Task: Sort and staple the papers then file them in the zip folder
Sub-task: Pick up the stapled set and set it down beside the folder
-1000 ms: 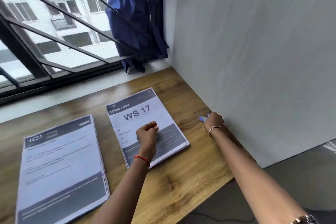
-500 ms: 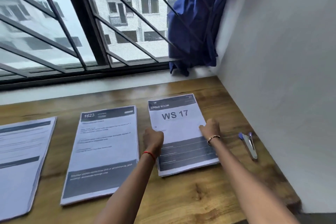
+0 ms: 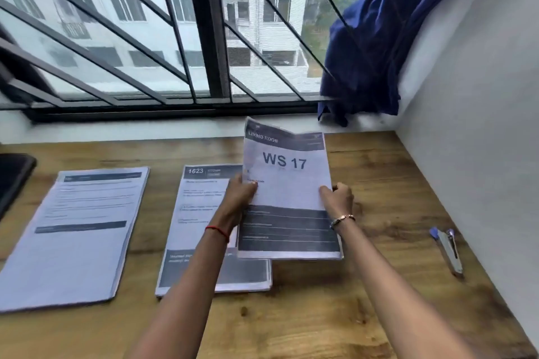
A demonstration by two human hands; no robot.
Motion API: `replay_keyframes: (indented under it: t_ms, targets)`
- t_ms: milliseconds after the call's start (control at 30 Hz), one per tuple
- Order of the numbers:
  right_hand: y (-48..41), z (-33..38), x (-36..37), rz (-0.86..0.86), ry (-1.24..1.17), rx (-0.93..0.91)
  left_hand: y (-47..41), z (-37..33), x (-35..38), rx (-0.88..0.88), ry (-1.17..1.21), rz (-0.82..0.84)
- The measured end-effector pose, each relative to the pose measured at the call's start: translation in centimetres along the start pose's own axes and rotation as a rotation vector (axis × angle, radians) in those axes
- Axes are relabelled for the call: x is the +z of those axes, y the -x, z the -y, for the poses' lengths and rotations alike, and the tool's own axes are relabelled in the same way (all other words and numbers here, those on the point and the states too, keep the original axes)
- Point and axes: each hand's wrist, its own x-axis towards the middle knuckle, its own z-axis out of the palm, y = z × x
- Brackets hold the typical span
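A paper stack headed "WS 17" [image 3: 287, 166] is lifted off the wooden desk, its top tilted up toward the window. My left hand [image 3: 240, 194] grips its left edge and my right hand [image 3: 338, 198] grips its right edge. Under and to the left of it lies the "1623" stack [image 3: 201, 213], flat on the desk. A third paper stack [image 3: 75, 236] lies further left. A silver stapler with blue ends [image 3: 447, 249] rests on the desk to the right, apart from both hands.
The wooden desk [image 3: 379, 178] meets a white wall on the right and a barred window at the back. A blue curtain [image 3: 370, 46] hangs in the far right corner. A dark flat object [image 3: 13, 178] lies at the desk's left edge.
My right hand left the stapler on the desk and moved to the WS 17 stack. Both hands have lifted that stack, and it now partly overlaps the 1623 stack.
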Motion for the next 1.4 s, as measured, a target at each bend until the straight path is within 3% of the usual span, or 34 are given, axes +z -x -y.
replay_keyframes:
  t_ms: [200,367,567,733,1067,1267,1400]
  targets:
    - [5.1,1.7,7.5,0.091,0.018,0.0,1.3,2.4,-8.4,0.083,-0.307,-0.278]
    - [9.0,1.6,10.6,0.111,0.136,0.042,1.6,6.2,-11.8,0.106,-0.481,-0.344]
    - [9.8,0.5,12.3,0.073,0.226,0.072,0.5,8.9,-13.8,-0.047,-0.654,-0.345]
    - [10.7,1.0,12.9,0.062,0.265,0.091,-0.1,9.5,-14.6,0.067,-0.589,-0.289]
    - [11.6,3.3,14.9,0.028,0.255,0.112,-0.5,7.3,-16.7,0.057,-0.416,-0.141]
    - [13.4,7.5,18.0,0.047,0.12,0.157,-0.4,5.1,-22.6,0.083,-0.281,-0.119]
    - [15.6,11.0,21.6,0.116,0.055,0.074,-0.4,3.4,-28.7,0.096,-0.206,-0.184]
